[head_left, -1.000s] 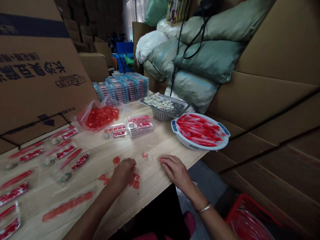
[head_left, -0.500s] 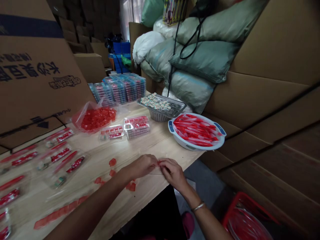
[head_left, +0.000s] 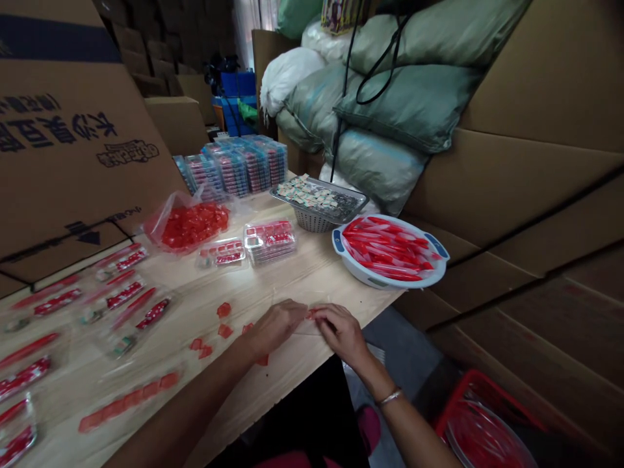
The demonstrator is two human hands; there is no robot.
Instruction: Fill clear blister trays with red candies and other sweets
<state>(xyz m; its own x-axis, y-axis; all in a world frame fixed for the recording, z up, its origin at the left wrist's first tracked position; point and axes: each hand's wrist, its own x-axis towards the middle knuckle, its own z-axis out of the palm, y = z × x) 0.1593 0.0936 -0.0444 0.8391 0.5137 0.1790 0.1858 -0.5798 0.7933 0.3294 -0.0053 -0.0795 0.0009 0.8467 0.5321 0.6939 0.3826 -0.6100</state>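
Counter [head_left: 263, 284]: clear packs [head_left: 125, 295] are being spread over its left side.
Basin [head_left: 358, 273]: heaped long red pieces [head_left: 390, 252] are being held in it, near the counter's edge.
Left hand [head_left: 280, 324]: fingers are being held narrow, just beside a small red piece [head_left: 311, 314]; whether it is being gripped there cannot be told.
Right hand [head_left: 344, 331]: the small red piece is being pinched by its fingertips.
Small red piece: it is being partly hidden, between both hands.
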